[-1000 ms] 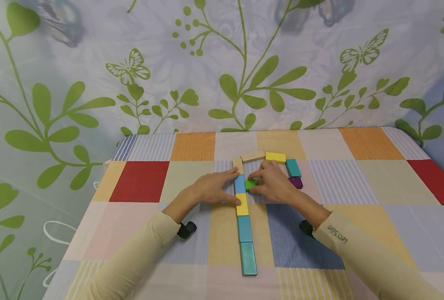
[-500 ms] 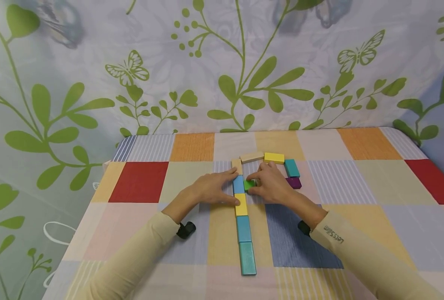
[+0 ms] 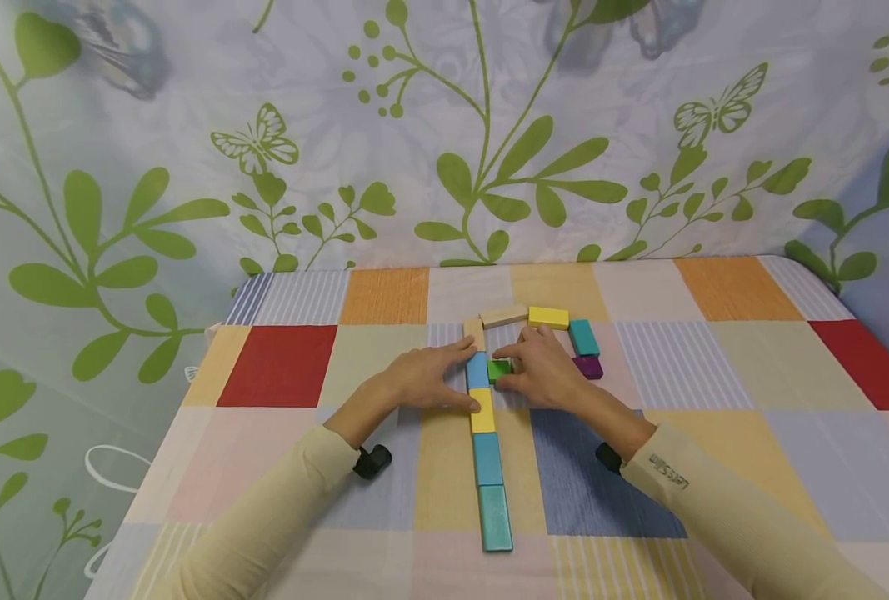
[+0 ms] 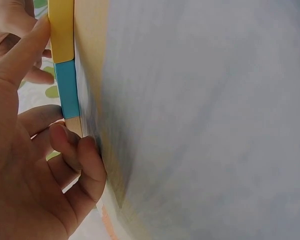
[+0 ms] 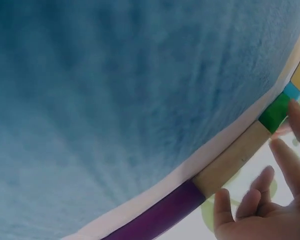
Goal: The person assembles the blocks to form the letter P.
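Observation:
Toy building blocks lie flat in a long upright row with a loop at its upper right. My right hand [image 3: 545, 367] pinches a small green block [image 3: 497, 371] between thumb and a finger, against the row's blue block [image 3: 477, 369]. My left hand [image 3: 432, 379] steadies the row from the left: its thumb touches a yellow block [image 3: 481, 414], while its fingertips rest by the blue block and a plain wooden block [image 3: 474, 333]. Beyond the green block, the right wrist view shows another wooden block [image 5: 235, 157] and a purple block [image 5: 157, 215]; the right hand hides that wooden one from the head view.
Two teal blocks [image 3: 487, 458] continue the row toward me. A wooden block [image 3: 504, 315], a yellow block [image 3: 548, 317] and a teal block [image 3: 583, 337] form the loop's far side. A patchwork cloth [image 3: 279, 367] covers the table, before a leaf-patterned curtain [image 3: 384, 133].

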A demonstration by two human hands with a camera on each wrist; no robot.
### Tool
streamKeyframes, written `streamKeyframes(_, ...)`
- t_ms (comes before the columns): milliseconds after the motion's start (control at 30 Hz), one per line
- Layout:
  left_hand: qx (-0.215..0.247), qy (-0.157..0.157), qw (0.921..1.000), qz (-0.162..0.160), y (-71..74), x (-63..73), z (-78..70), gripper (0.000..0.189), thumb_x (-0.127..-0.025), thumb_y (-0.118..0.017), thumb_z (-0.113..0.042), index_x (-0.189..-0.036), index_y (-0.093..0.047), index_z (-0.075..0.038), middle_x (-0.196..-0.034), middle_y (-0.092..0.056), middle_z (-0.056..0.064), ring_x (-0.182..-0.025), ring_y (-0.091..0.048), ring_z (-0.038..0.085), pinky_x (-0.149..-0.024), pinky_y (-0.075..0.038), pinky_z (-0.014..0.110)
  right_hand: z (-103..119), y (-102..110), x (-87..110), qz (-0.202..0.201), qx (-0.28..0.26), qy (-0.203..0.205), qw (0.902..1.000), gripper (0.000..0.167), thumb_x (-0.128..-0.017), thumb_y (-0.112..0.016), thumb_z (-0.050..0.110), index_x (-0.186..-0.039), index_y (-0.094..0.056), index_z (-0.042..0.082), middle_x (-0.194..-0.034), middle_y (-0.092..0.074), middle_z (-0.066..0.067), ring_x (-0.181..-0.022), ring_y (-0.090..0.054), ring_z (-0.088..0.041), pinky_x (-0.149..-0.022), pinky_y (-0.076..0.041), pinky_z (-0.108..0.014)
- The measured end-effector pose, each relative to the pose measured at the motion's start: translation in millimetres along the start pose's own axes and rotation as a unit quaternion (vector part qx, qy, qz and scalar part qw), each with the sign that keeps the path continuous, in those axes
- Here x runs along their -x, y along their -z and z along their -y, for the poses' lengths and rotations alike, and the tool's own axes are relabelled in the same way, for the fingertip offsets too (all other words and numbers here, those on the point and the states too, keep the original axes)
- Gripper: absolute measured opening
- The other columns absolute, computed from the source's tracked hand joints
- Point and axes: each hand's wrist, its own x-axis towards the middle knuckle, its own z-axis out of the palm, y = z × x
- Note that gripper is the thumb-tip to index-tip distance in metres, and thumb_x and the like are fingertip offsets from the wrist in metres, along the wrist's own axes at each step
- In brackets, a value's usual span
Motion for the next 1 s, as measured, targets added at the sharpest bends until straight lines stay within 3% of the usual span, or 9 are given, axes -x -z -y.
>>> streamKeyframes(167, -0.002, -0.006, 1.0, -0.003, -0.9, -0.4, -0.3, 0.093, -0.082, -0.07, -0.061, -0.155, -0.033, -0.017, -0.162, -0.019, -0.007, -0.143, -0.032, 0.024, -0.11, -0.032, 0.047, -6, 7, 8.8, -0.029, -0.033, -0.012, 0.999, 0.046, -0.081, -0.082, 0.025, -0.121, -0.071, 0.005, -0.086, -0.056, -0.007, -0.085, -0.043, -0.026, -0.069, -0.034, -0.039)
streamKeyframes(333, -0.004, -0.003, 1.0, -0.003, -2.4, -0.6, 0.4, 0.093, -0.082, -0.07, -0.062, -0.156, -0.033, -0.017, -0.162, -0.019, -0.008, -0.144, -0.03, 0.022, -0.112, -0.03, 0.047, -20, 16, 20.2, -0.043, -0.065, -0.029, 0.9965, 0.048, -0.081, -0.082, 0.021, -0.122, -0.069, 0.0, -0.084, -0.052, -0.01, -0.079, -0.037, -0.023, -0.067, -0.029, -0.038)
streamKeyframes(600, -0.004, -0.001, 1.0, -0.002, -4.6, -1.1, 2.9, 0.094, -0.082, -0.07, -0.062, -0.156, -0.032, -0.018, -0.162, -0.019, -0.008, -0.144, -0.029, 0.022, -0.112, -0.029, 0.048, -34, 14, 25.6, -0.033, 0.009, -0.006, 0.9994, 0.043, -0.076, -0.085, 0.018, -0.113, -0.074, 0.0, -0.071, -0.053, -0.002, -0.077, -0.039, -0.022, -0.075, -0.025, -0.041)
streamKeyframes(1000, -0.001, -0.004, 1.0, -0.003, -4.3, -0.9, 3.9, 0.094, -0.082, -0.07, -0.063, -0.156, -0.032, -0.018, -0.162, -0.019, -0.008, -0.145, -0.029, 0.021, -0.113, -0.029, 0.046, -31, 10, 23.0, -0.043, 0.029, -0.006, 0.9986, 0.033, -0.076, -0.086, 0.02, -0.104, -0.077, 0.003, -0.075, -0.054, -0.002, -0.075, -0.038, -0.021, -0.076, -0.026, -0.042)
